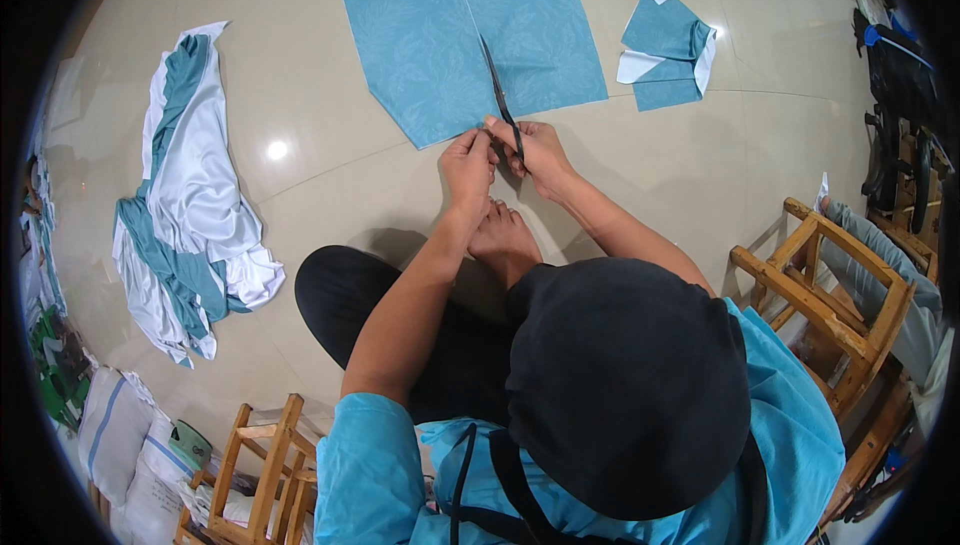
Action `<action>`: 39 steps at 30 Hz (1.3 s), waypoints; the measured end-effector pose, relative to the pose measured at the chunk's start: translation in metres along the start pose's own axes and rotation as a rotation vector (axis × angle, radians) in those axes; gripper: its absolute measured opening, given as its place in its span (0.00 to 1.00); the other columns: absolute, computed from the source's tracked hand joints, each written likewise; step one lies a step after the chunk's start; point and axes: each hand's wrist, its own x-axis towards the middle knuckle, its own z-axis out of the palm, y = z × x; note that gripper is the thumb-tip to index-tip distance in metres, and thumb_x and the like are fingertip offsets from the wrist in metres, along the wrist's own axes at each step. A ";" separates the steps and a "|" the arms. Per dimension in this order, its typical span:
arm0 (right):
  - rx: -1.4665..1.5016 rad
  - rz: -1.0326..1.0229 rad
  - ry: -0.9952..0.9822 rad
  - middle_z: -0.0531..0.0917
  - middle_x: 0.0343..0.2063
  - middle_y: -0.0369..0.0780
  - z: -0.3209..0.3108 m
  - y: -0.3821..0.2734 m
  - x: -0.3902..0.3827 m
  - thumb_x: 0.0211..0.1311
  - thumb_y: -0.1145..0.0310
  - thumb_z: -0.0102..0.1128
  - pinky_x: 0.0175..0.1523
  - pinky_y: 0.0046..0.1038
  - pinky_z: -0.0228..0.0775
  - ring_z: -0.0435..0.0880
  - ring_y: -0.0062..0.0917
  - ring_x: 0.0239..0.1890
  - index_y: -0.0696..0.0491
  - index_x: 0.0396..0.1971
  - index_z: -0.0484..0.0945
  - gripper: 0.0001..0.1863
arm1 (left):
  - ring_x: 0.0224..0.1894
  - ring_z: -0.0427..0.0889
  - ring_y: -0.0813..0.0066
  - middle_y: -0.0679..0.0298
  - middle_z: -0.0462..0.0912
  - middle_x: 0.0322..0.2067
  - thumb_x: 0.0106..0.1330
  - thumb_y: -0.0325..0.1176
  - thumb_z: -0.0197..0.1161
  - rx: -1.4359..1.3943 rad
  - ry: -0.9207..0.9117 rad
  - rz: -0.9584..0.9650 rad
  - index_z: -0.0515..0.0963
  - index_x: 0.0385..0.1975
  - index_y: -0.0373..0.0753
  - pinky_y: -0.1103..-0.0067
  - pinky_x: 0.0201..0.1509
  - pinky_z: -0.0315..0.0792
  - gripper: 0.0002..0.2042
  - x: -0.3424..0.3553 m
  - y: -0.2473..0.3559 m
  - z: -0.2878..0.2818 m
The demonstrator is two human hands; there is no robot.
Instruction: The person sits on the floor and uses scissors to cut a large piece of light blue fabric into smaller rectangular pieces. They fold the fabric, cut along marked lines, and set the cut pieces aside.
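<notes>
A large teal cloth (415, 60) with a pale leaf pattern lies flat on the floor ahead of me. My right hand (542, 157) is closed round the handles of dark scissors (498, 87). Their long blades reach away from me over the cloth, and their tip meets the lower end of a thin pale line that runs up the cloth. Close beside it, my left hand (468, 169) pinches the cloth's near edge with its fingertips. Both hands are just above my bare foot (503, 240); part of the scissors' handles is hidden by the fingers.
A small folded teal and white cloth piece (668, 50) lies to the right. On the left is a crumpled heap of white and teal cloth (195, 185). Wooden stools stand at lower left (262, 465) and right (830, 295). White sacks (112, 430) are at the far left.
</notes>
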 end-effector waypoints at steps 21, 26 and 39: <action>0.035 -0.015 0.009 0.78 0.17 0.33 0.001 0.002 0.002 0.62 0.48 0.84 0.18 0.21 0.58 0.71 0.14 0.14 0.53 0.24 0.77 0.27 | 0.17 0.65 0.87 0.72 0.74 0.21 0.80 0.35 0.63 0.009 0.024 -0.017 0.82 0.34 0.40 0.83 0.18 0.54 0.10 -0.005 0.005 0.003; 0.005 -0.001 0.046 0.78 0.17 0.34 0.000 0.003 0.004 0.61 0.48 0.84 0.18 0.21 0.58 0.71 0.15 0.14 0.53 0.25 0.77 0.27 | 0.17 0.64 0.87 0.72 0.74 0.21 0.80 0.36 0.63 0.009 0.030 -0.020 0.83 0.35 0.40 0.83 0.19 0.54 0.10 -0.004 0.005 0.004; -0.013 0.023 0.019 0.78 0.17 0.33 0.001 -0.014 0.007 0.62 0.47 0.83 0.19 0.22 0.57 0.70 0.15 0.14 0.56 0.27 0.80 0.27 | 0.18 0.65 0.86 0.71 0.75 0.22 0.79 0.36 0.65 0.025 0.036 -0.017 0.85 0.40 0.38 0.83 0.19 0.56 0.09 -0.003 0.003 0.003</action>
